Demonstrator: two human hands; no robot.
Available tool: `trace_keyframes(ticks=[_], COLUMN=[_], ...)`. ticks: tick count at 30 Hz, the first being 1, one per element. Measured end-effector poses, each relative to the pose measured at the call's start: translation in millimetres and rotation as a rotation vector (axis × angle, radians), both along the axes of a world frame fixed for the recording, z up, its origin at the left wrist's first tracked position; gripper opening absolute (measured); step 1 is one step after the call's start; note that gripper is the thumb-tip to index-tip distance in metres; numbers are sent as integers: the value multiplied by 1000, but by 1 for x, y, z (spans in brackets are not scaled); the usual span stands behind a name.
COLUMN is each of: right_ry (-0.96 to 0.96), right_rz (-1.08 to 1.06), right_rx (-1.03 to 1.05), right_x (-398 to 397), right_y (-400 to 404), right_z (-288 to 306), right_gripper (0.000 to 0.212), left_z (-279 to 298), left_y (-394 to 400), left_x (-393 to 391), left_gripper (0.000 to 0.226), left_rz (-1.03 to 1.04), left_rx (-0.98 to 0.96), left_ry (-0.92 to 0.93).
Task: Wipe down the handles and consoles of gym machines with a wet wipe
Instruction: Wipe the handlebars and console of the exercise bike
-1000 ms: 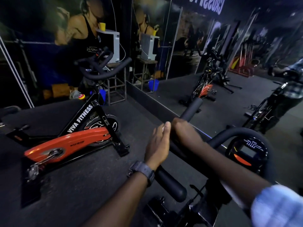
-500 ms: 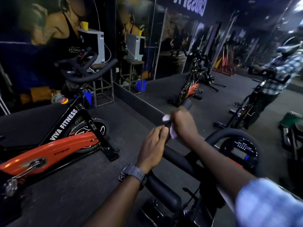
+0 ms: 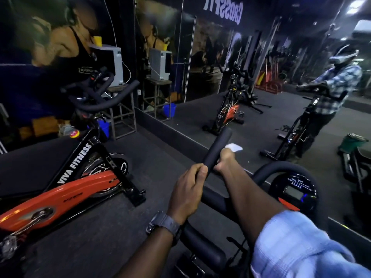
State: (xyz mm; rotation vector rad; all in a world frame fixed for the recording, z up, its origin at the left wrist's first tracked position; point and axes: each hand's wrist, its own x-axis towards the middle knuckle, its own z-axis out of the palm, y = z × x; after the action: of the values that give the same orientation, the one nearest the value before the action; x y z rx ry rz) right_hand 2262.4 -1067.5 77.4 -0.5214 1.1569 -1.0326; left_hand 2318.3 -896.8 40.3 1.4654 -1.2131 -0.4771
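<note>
A black padded handlebar (image 3: 217, 146) of the spin bike under me sticks up and away at the centre. My left hand (image 3: 188, 190) grips its lower part, a grey watch on the wrist. My right hand (image 3: 225, 160) wraps around the bar just above, holding a white wet wipe (image 3: 233, 147) against it; a corner of the wipe pokes out past the fingers. The bike's round console (image 3: 294, 192) with a small screen sits to the right, inside a curved black bar (image 3: 277, 167).
An orange and black spin bike (image 3: 66, 189) marked VIVA FITNESS stands to the left on the dark floor. A wall mirror (image 3: 261, 81) ahead reflects the bikes and me. A metal stool (image 3: 122, 117) with a grey box and a blue bucket (image 3: 169, 110) sit by the wall.
My right hand has slid further up the handlebar with the wipe, which now shows past the fingers. My left hand closed around the bar lower down. The camera tilted up and right.
</note>
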Motion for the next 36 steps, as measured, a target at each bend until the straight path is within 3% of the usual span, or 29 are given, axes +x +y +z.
trace_keyframes(ticks=[4, 7, 11, 13, 14, 17, 20, 22, 25, 28, 30, 32, 36], right_ry=[173, 250, -71, -227, -217, 52, 686, 1011, 1295, 1607, 1666, 1601, 1471], right_rz=[168, 264, 130, 38, 33, 68, -54, -41, 155, 408, 665, 884, 971], right_rx=[159, 100, 12, -67, -118, -287, -423, -645, -1046, -1297, -1483, -1583, -1650], right_x=[-3, -9, -5, -2, -2, -1, 0, 0, -6, -10, -9, -12, -28], right_y=[15, 31, 35, 25, 14, -11, -20, -14, 8, 37, 62, 80, 112], right_z=[-19, -21, -11, 5, 13, 42, 48, 36, 0, -22, -32, -39, -49], right_gripper=[25, 27, 33, 50, 56, 45, 34, 39, 63, 56, 49, 38, 46], left_z=[-1, -2, -1, 0, 1, 1, 4, 3, -4, -5, -2, -1, -6], left_y=[-2, -4, -1, 0, 0, 1, 4, 3, -2, -1, 3, 7, 18], left_x=[1, 1, -2, -1, -2, -1, -2, -2, 3, 7, 7, 7, 1], left_gripper=[73, 75, 74, 76, 77, 78, 69, 70, 72, 75, 73, 77, 84], left_rz=[9, 21, 10, 13, 13, 15, 7, 22, 89, 167, 187, 200, 180], left_rx=[-8, -30, -33, -24, -16, -5, -17, -39, -84, -176, -209, -209, -166], left_ry=[18, 40, 52, 60, 61, 59, 107, 139, 314, 609, 704, 721, 703])
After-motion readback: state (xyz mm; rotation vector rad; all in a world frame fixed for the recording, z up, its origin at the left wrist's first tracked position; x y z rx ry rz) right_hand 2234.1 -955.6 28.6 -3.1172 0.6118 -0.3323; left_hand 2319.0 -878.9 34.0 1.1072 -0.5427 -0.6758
